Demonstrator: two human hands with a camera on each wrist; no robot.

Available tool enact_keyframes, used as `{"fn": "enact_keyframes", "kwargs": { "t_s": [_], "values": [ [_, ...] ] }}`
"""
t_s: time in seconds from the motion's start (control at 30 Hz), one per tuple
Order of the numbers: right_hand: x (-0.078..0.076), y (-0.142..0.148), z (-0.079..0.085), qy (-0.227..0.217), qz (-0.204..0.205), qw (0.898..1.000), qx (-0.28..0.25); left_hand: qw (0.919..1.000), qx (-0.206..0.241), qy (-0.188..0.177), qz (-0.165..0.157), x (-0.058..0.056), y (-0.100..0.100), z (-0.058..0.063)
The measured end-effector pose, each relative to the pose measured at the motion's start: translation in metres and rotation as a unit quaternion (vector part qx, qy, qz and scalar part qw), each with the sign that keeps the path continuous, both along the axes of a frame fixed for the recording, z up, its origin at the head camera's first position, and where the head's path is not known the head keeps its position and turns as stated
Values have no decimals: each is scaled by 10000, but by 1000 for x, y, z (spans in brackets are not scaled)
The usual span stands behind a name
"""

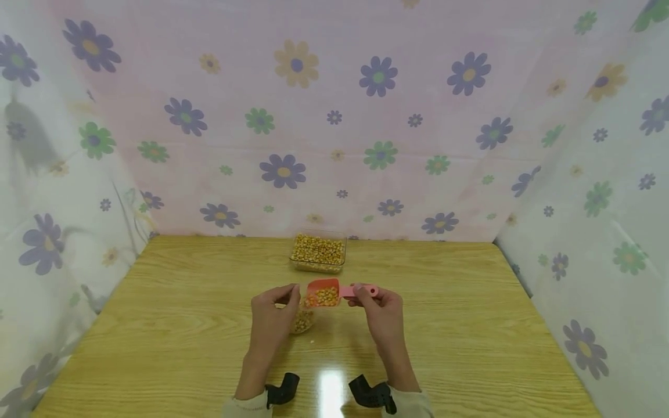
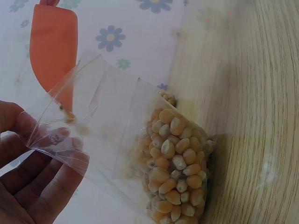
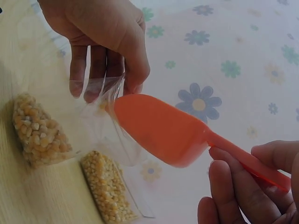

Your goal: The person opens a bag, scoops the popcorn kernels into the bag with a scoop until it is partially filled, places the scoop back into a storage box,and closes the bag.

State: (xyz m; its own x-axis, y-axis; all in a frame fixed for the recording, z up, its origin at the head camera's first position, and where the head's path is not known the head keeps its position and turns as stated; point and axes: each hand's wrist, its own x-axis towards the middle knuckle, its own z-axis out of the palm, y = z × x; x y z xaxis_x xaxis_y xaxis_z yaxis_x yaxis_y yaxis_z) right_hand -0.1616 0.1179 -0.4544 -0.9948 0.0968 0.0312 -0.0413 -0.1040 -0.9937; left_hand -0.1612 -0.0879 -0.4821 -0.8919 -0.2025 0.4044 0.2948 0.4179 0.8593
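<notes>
Bare counter (image 1: 486, 325) ran wide to the right of the right grip (image 1: 385, 316) and to the left of the left grip (image 1: 272, 319), giving both outer sides room to pass. Between them the scoop (image 3: 161, 130) barred the way across, its tip at the mouth of the clear bag (image 2: 114, 126). Farther back, the clear box (image 1: 317, 267) obstructed the middle; open wood flanked it, and the flowered curtain (image 1: 313, 128) closed off the rear and both sides.

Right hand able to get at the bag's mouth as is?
Probably yes: the right hand holds the scoop with its lip at the mouth of the clear plastic bag, whose edge the left hand pinches; nothing visible stands between.
</notes>
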Motion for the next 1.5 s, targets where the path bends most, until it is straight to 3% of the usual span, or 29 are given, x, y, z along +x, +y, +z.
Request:
{"fn": "enact_keyframes", "kwargs": {
  "t_s": [0.37,0.63,1.1,1.5],
  "values": [
    [7,-3,5,306,-70,9976,613,10000,28,-14,-14,0,1,-1],
    [17,-10,15,785,-177,9900,1158,10000,-17,-3,14,1,1,0],
    [27,-15,28,1239,75,9823,1400,9999,-32,-70,89,1,0,2],
    [25,-11,28,1437,-31,9783,1492,9999,-57,-136,33,-1,-1,0]
  ]
}}
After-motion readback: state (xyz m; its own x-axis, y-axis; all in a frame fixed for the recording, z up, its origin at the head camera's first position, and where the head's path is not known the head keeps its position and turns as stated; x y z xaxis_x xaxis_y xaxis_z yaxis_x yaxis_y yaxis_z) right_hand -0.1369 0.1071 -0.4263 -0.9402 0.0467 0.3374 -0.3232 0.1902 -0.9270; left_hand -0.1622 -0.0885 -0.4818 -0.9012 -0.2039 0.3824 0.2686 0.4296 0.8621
